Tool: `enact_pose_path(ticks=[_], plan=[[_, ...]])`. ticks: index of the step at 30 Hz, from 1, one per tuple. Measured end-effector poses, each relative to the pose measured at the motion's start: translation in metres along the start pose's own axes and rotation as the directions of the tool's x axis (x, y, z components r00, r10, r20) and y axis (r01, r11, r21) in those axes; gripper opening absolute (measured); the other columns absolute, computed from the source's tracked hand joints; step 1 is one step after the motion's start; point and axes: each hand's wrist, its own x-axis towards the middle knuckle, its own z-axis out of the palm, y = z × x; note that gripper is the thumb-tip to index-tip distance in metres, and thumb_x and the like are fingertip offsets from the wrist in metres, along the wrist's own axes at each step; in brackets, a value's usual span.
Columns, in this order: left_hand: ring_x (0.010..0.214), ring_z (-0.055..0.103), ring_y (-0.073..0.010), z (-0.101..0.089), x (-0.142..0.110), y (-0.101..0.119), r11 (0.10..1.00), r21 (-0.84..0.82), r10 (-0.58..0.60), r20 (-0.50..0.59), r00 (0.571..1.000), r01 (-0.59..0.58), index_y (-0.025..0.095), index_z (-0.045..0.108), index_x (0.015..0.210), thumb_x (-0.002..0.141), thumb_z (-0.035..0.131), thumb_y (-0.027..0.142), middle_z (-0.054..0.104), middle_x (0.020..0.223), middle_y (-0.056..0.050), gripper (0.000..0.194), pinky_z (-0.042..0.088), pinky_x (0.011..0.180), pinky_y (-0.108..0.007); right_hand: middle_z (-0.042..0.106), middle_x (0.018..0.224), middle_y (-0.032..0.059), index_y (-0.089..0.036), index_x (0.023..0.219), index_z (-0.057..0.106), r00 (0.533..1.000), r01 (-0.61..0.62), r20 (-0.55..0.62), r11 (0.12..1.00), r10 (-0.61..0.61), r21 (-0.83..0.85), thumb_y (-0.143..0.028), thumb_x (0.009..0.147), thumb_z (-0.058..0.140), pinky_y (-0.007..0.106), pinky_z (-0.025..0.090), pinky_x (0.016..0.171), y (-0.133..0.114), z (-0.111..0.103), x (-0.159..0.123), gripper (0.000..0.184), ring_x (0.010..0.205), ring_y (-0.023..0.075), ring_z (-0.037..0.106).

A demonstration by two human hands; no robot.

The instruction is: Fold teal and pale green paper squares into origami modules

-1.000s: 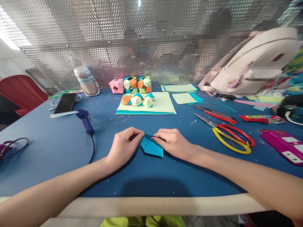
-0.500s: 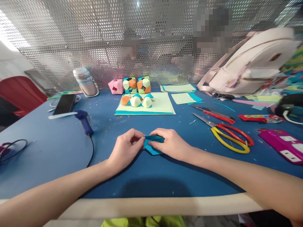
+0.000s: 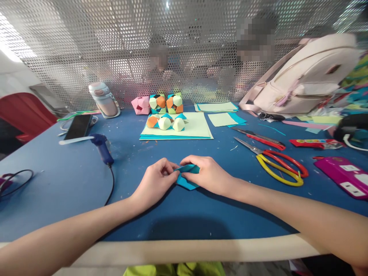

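A piece of folded blue paper [image 3: 187,183] sits between my two hands, low over the middle of the table. My left hand [image 3: 156,179] pinches its left edge between thumb and fingers. On the other side, my right hand [image 3: 209,173] grips the paper, thumb on the near face and fingers behind. The fingertips hide parts of the folds. Beyond the hands, small folded paper pieces [image 3: 164,123] in orange, pale yellow and blue rest on a stack of paper sheets [image 3: 198,130]. Folded paper cubes [image 3: 174,104] and a pink paper ball [image 3: 140,105] stand behind it.
Scissors [image 3: 280,165] and a red utility knife [image 3: 266,141] lie to the right, near a magenta power strip [image 3: 342,178]. A blue glue gun [image 3: 102,149], a phone [image 3: 78,127] and a bottle [image 3: 104,100] are on the left. A backpack [image 3: 310,76] leans against the perforated metal panel [image 3: 126,57].
My left hand has shifted slightly right along the blue paper, and the paper has turned a little. My right hand has hardly moved.
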Motion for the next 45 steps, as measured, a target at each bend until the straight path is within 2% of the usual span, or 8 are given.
enact_pose_path(ticks=[7, 13, 21, 27, 30, 34, 40, 45], plan=[[0.076, 0.059, -0.0147, 0.002, -0.001, 0.003, 0.99, -0.125, -0.071, -0.022, 0.997, 0.067, 0.018, 0.044, 0.058, 0.071, 0.061, 0.024, 0.067, 0.082, -0.002, 0.022, 0.043, 0.066, -0.025, 0.068, 0.073, -0.0002, -0.016, 0.082, 0.068, 1.0, -0.007, -0.016, 0.998, 0.008, 0.063, -0.019, 0.085, 0.053, 0.02, 0.042, 0.058, 0.0, -0.005, 0.001, 0.016, 0.062, 0.0106, 0.058], [0.06, 0.045, -0.0096, 0.004, -0.002, 0.003, 0.987, -0.088, -0.131, 0.042, 0.99, 0.135, 0.018, 0.046, 0.065, 0.069, 0.062, 0.026, 0.053, 0.064, 0.005, 0.018, 0.033, 0.054, -0.021, 0.072, 0.081, 0.0029, -0.014, 0.085, 0.073, 0.996, 0.066, 0.049, 0.994, -0.07, 0.091, -0.015, 0.082, 0.058, 0.02, 0.046, 0.063, 0.001, -0.007, 0.001, 0.015, 0.071, 0.0125, 0.064], [0.062, 0.046, -0.0108, 0.004, -0.003, 0.004, 0.986, -0.083, -0.144, 0.048, 0.988, 0.148, 0.018, 0.046, 0.063, 0.069, 0.062, 0.029, 0.056, 0.069, 0.002, 0.021, 0.034, 0.057, -0.022, 0.072, 0.087, 0.0041, -0.016, 0.091, 0.072, 0.988, 0.139, 0.069, 0.99, -0.14, 0.018, -0.023, 0.091, 0.045, 0.024, 0.049, 0.067, 0.002, -0.007, 0.0, 0.028, 0.076, 0.015, 0.066], [0.069, 0.053, -0.0119, 0.003, 0.0, 0.004, 0.969, -0.216, -0.131, -0.02, 0.991, 0.124, 0.018, 0.044, 0.061, 0.069, 0.064, 0.027, 0.061, 0.075, 0.001, 0.022, 0.039, 0.062, -0.023, 0.067, 0.112, 0.0072, -0.018, 0.105, 0.066, 0.999, -0.036, -0.017, 0.986, 0.039, 0.161, -0.037, 0.091, 0.045, 0.034, 0.048, 0.088, -0.001, -0.013, 0.002, 0.032, 0.104, 0.0208, 0.061], [0.068, 0.052, -0.0113, 0.002, 0.002, 0.002, 0.961, -0.26, -0.116, -0.088, 0.989, 0.09, 0.018, 0.045, 0.061, 0.07, 0.063, 0.028, 0.06, 0.076, 0.002, 0.022, 0.04, 0.062, -0.023, 0.064, 0.114, 0.0113, -0.016, 0.12, 0.054, 0.985, -0.145, -0.065, 0.963, 0.163, 0.227, -0.043, 0.088, 0.049, 0.035, 0.051, 0.078, -0.001, -0.011, 0.001, 0.042, 0.092, 0.0204, 0.064], [0.06, 0.045, -0.0092, 0.002, 0.003, -0.002, 0.969, -0.231, -0.12, -0.149, 0.981, 0.083, 0.018, 0.043, 0.06, 0.069, 0.063, 0.028, 0.051, 0.066, 0.004, 0.024, 0.034, 0.055, -0.022, 0.066, 0.092, 0.0066, -0.016, 0.136, 0.029, 0.978, -0.187, -0.024, 0.919, 0.208, 0.346, -0.035, 0.08, 0.062, 0.031, 0.053, 0.065, 0.003, 0.002, -0.001, 0.068, 0.073, 0.0166, 0.063], [0.05, 0.035, -0.0059, 0.005, 0.001, -0.002, 0.939, -0.305, -0.188, -0.07, 0.98, 0.158, 0.019, 0.041, 0.066, 0.069, 0.064, 0.022, 0.038, 0.055, 0.01, 0.023, 0.028, 0.047, -0.018, 0.063, 0.102, 0.0076, -0.02, 0.138, 0.026, 0.988, -0.1, -0.082, 0.95, 0.13, 0.294, -0.015, 0.077, 0.06, 0.032, 0.055, 0.068, 0.002, 0.013, -0.004, 0.07, 0.074, 0.0158, 0.063], [0.063, 0.057, -0.0104, 0.008, -0.001, 0.004, 0.862, -0.461, -0.197, 0.073, 0.978, 0.208, 0.019, 0.05, 0.089, 0.068, 0.064, 0.017, 0.062, 0.074, 0.004, 0.026, 0.045, 0.063, -0.023, 0.061, 0.107, 0.008, -0.021, 0.141, 0.023, 0.99, -0.067, -0.106, 0.975, 0.091, 0.212, -0.014, 0.076, 0.057, 0.032, 0.054, 0.064, -0.001, 0.011, -0.004, 0.073, 0.068, 0.0135, 0.059]])
